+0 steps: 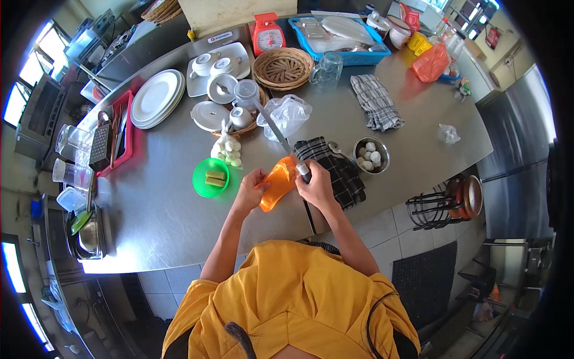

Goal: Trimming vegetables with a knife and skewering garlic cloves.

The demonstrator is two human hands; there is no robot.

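Note:
Between my hands hangs an orange plastic bag (277,185), crumpled at its upper edge. My left hand (252,189) pinches the bag's left side. A knife (274,126) with a long blade points up and away from my right hand (315,183), which is closed around its handle by the bag's upper right corner. Whether the right fingers also grip the bag I cannot tell. Left of my left hand stands a green plastic bowl (200,183) with two short greenish-brown pieces (215,178) inside. A dark checked cloth (343,179) lies beside my right hand.
A steel bowl of whitish balls (384,167) is at the right, with a spoon (336,148) near it. Beyond my hands are a knotted bag of pale round pieces (226,150), a clear plastic bag (287,117), stacked plates (157,96), a glass mug (331,71) and a red scale (267,36).

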